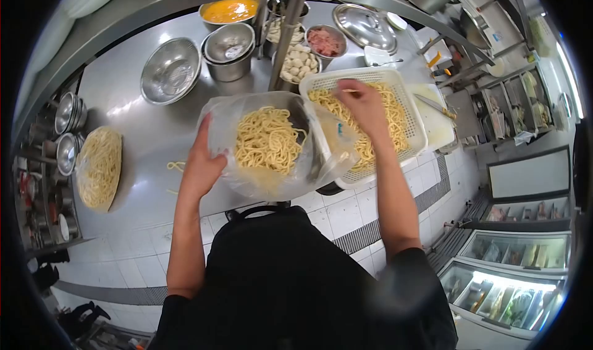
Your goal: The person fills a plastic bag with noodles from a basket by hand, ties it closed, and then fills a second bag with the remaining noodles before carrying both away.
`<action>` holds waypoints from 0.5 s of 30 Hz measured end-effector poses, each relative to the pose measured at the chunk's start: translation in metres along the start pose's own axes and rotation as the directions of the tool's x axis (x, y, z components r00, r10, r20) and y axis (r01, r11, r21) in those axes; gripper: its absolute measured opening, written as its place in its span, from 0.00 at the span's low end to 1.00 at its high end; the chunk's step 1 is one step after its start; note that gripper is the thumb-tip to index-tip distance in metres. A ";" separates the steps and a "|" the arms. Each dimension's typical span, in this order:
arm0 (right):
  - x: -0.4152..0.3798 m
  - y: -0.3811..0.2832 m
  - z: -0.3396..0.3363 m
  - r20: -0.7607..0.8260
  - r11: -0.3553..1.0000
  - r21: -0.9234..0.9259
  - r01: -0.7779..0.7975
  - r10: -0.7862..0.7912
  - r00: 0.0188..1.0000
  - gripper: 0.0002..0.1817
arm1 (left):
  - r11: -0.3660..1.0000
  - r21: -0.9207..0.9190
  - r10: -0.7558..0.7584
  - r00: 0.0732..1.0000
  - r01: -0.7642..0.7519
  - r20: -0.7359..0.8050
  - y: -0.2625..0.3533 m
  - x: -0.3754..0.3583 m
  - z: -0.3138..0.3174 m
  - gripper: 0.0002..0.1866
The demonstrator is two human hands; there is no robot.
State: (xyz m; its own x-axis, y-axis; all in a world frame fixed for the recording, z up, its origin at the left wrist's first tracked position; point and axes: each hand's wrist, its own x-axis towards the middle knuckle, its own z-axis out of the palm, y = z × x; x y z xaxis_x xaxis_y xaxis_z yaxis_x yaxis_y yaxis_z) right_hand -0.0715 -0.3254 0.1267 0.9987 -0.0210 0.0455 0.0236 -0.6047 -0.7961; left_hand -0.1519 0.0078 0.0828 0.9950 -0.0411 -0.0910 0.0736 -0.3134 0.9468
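A clear plastic bag (219, 128) lies open on the steel counter, with a heap of yellow noodles (269, 141) inside. My left hand (202, 165) grips the bag's left side, its thumb on the near face. Right of the bag, its loose edge overlaps a white perforated basket (415, 112) that also holds yellow noodles (389, 121). Over this basket is my right hand (364, 106), slightly blurred, fingers curled in a pinch with a pale noodle piece between them. Its fingertips partly hide the noodles beneath.
A filled bag of noodles (99, 168) lies at the counter's left. Behind are steel bowls (171, 71), a bowl of orange liquid (230, 9), pale balls (299, 63), pink meat (325, 41) and a lid (364, 28). A shelf post (288, 38) rises there. A knife (435, 106) lies right.
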 end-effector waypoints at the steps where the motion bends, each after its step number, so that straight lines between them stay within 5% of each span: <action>1: 0.014 0.045 -0.029 -0.120 0.967 -0.251 0.048 -0.080 0.990 0.27 | 1.000 -0.001 0.008 1.000 -0.008 0.006 0.000 -0.001 0.000 0.43; 2: 0.027 0.097 -0.049 -0.209 0.870 -0.490 0.066 -0.190 0.959 0.32 | 0.998 0.061 0.003 1.000 -0.002 -0.008 0.000 -0.001 -0.001 0.42; 3: 0.034 0.140 -0.058 -0.208 0.868 -0.492 0.071 -0.196 0.958 0.32 | 0.992 0.122 -0.005 1.000 0.008 -0.024 -0.002 -0.001 -0.001 0.42; 4: 0.038 0.182 -0.062 -0.103 0.975 -0.135 -0.174 0.161 0.982 0.38 | 0.992 0.122 -0.006 1.000 0.009 -0.023 -0.007 -0.001 -0.001 0.42; 5: 0.037 0.215 -0.063 0.121 0.865 0.194 -0.463 0.448 0.886 0.44 | 0.996 0.092 0.008 1.000 -0.006 -0.022 -0.014 0.001 0.000 0.42; 6: 0.023 0.225 -0.020 0.010 0.840 -0.377 -0.390 0.424 0.905 0.46 | 0.998 0.063 0.023 0.999 -0.022 -0.022 -0.018 0.002 0.002 0.42; 7: 0.008 0.224 0.020 -0.067 0.510 -0.824 -0.245 0.342 0.937 0.48 | 0.997 0.068 0.029 0.999 -0.028 -0.016 -0.018 0.006 0.004 0.42; 11: 0.000 0.236 0.014 0.129 0.669 -0.733 -0.122 0.314 0.941 0.47 | 0.986 0.168 -0.008 0.999 0.015 -0.045 -0.016 0.005 0.010 0.43; 13: 0.021 0.247 0.016 -0.215 0.646 -0.590 -0.485 0.453 0.865 0.48 | 0.980 0.195 -0.023 0.998 0.033 -0.053 -0.010 0.003 0.014 0.43; 15: 0.017 0.204 0.017 -0.267 0.637 -0.612 -0.469 0.392 0.881 0.44 | 0.995 0.082 -0.057 0.996 0.063 -0.068 -0.004 0.004 0.015 0.43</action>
State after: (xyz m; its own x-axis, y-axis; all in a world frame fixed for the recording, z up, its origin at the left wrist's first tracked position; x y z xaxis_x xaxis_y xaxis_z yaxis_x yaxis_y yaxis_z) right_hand -0.0491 -0.4357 -0.0454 0.8770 -0.4676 -0.1108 -0.4801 -0.8626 -0.1592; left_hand -0.1492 -0.0058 0.0743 0.9914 0.0415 -0.1239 0.1302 -0.3923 0.9106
